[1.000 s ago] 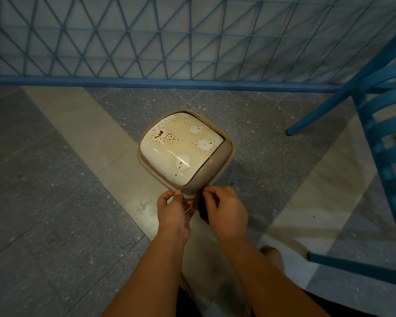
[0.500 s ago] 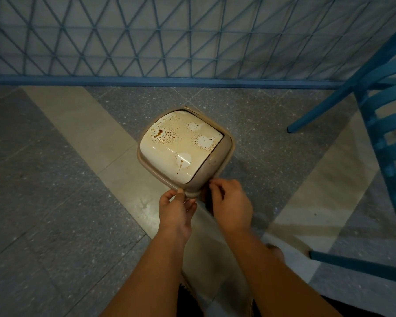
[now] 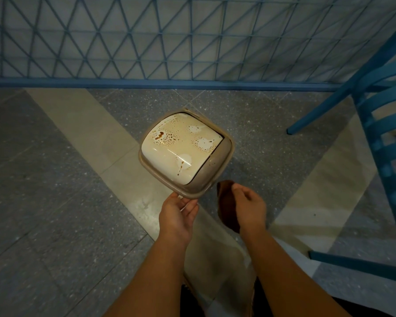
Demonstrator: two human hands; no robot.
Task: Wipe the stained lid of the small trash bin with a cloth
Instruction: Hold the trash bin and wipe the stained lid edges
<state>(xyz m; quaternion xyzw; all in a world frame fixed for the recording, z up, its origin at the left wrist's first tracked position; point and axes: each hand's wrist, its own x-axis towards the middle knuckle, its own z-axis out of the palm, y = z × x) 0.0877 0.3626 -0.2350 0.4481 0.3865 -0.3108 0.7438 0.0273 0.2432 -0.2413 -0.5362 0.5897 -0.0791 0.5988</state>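
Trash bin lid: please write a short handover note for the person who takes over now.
Left hand: its fingers touch the near rim of the trash bin, steadying it on the floor.
Right hand: holds a dark brown cloth beside the bin, not on the lid.
Lid: closed, brown stains and drips across the top.
Done: bin steadied, cloth in hand.
Left: all the wiping.
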